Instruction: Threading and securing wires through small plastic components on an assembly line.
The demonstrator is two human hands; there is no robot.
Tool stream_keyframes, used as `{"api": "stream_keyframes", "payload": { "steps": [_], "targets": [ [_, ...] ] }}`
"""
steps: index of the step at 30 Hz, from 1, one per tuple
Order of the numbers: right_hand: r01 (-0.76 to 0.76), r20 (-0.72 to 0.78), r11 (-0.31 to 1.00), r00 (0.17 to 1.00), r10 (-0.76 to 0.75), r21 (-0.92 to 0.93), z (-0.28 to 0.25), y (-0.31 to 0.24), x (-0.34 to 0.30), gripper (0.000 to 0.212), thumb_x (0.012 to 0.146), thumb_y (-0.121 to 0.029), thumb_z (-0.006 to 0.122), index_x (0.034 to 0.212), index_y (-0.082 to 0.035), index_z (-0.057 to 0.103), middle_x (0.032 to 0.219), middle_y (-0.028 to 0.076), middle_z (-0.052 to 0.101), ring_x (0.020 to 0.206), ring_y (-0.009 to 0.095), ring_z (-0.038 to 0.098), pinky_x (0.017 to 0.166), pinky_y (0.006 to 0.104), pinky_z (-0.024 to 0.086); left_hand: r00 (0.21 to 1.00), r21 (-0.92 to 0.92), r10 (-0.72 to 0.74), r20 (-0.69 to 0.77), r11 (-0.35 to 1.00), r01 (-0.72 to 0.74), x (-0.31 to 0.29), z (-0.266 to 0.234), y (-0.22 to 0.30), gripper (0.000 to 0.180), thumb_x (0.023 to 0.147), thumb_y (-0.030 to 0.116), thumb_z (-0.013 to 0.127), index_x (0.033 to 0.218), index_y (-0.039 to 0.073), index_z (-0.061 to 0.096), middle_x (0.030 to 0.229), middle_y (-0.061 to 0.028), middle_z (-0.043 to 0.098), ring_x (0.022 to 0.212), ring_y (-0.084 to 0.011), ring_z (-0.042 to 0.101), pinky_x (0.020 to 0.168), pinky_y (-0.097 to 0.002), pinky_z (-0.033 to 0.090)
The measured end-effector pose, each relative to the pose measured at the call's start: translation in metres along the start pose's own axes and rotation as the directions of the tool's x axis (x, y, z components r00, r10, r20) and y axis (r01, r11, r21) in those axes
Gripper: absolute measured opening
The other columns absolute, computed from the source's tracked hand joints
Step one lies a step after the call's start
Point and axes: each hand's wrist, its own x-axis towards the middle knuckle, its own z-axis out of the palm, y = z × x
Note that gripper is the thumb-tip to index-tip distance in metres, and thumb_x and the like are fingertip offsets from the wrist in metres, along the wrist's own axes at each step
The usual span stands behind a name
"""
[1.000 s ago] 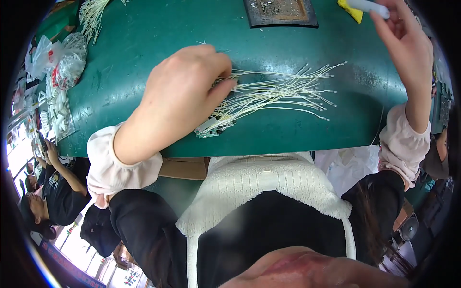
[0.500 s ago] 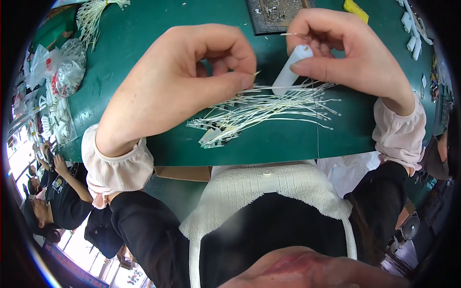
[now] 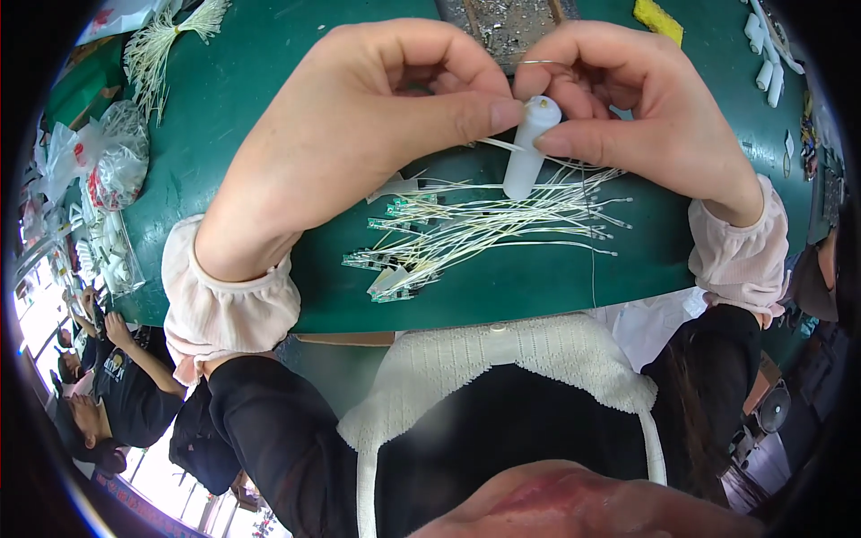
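A white plastic tube [image 3: 523,172] with a small metal contact on its upper end stands tilted between my hands. My right hand [image 3: 641,108] is closed on it, the thumb pressed to its side; a thin wire [image 3: 543,62] also sticks out between that hand's fingertips. My left hand [image 3: 377,125] is pinched at the tube's upper end, apparently on a thin wire whose tip is mostly hidden by the thumb. Below my hands lies a bundle of thin white wires [image 3: 502,220], fastened to small green circuit boards [image 3: 395,282] at their left ends.
A dark tray [image 3: 513,27] with metal scraps lies beyond my hands, a yellow sponge [image 3: 659,18] to its right. White tubes [image 3: 764,54] lie far right. Another wire bundle [image 3: 166,54] and plastic bags [image 3: 121,157] are at left. Another person [image 3: 126,386] sits at lower left.
My left hand has moved right to the tube's upper end, where its fingertips now meet it. The tube has shifted slightly left and nearer to me, and stands more upright.
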Motion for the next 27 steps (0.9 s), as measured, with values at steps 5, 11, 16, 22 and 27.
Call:
{"api": "stream_keyframes", "payload": {
  "steps": [5, 11, 16, 22, 27],
  "targets": [
    [0.009, -0.067, 0.994, 0.998, -0.001, 0.109, 0.003, -0.003, 0.001, 0.034, 0.081, 0.002, 0.080, 0.112, -0.001, 0.065, 0.082, -0.007, 0.049, 0.075, 0.001, 0.044, 0.068, 0.0176, 0.038, 0.977, -0.401, -0.003, 0.214, 0.912, 0.090, 0.012, -0.002, -0.021, 0.007, 0.096, 0.006, 0.070, 0.099, 0.001, 0.065, 0.099, -0.0040, 0.069, 0.091, -0.0086, 0.066, 0.081, -0.0203, 0.052],
    [-0.344, 0.042, 0.936, 0.937, 0.348, -0.077, -0.002, -0.039, 0.015, 0.025, 0.086, -0.004, 0.082, 0.105, -0.003, 0.066, 0.084, -0.003, 0.055, 0.069, 0.004, 0.049, 0.059, 0.0212, 0.041, 0.978, -0.472, 0.062, 0.199, 0.881, 0.040, 0.012, -0.001, -0.035, 0.006, 0.096, 0.005, 0.068, 0.098, 0.001, 0.065, 0.101, -0.0085, 0.069, 0.092, -0.0111, 0.068, 0.080, -0.0223, 0.054],
    [-0.077, -0.046, 0.994, 0.996, 0.073, -0.080, -0.002, -0.008, -0.001, 0.034, 0.080, 0.002, 0.081, 0.110, -0.002, 0.066, 0.086, -0.005, 0.052, 0.076, 0.002, 0.043, 0.068, 0.0186, 0.038, 0.974, -0.462, 0.054, 0.222, 0.885, 0.056, 0.014, 0.002, -0.029, 0.006, 0.096, 0.005, 0.068, 0.097, 0.001, 0.064, 0.100, -0.0097, 0.071, 0.092, -0.0123, 0.069, 0.085, -0.0239, 0.056],
    [0.071, -0.090, 0.988, 0.992, -0.084, -0.133, 0.005, -0.009, -0.001, 0.028, 0.082, 0.000, 0.080, 0.106, -0.003, 0.066, 0.082, -0.006, 0.053, 0.073, 0.002, 0.042, 0.065, 0.0186, 0.036, 0.962, -0.501, 0.062, 0.264, 0.862, 0.082, 0.016, -0.001, -0.030, 0.007, 0.095, 0.005, 0.068, 0.096, 0.000, 0.064, 0.097, -0.0094, 0.071, 0.089, -0.0124, 0.071, 0.086, -0.0242, 0.058],
    [-0.157, 0.000, 0.978, 0.987, 0.159, -0.139, -0.005, -0.043, 0.008, 0.026, 0.086, 0.000, 0.081, 0.110, -0.002, 0.071, 0.086, -0.001, 0.056, 0.071, 0.006, 0.050, 0.061, 0.0227, 0.042, 0.969, -0.508, 0.069, 0.236, 0.859, 0.063, 0.017, -0.005, -0.034, 0.007, 0.095, 0.005, 0.068, 0.096, 0.000, 0.064, 0.096, -0.0085, 0.071, 0.089, -0.0127, 0.071, 0.086, -0.0245, 0.059]
  ]
}}
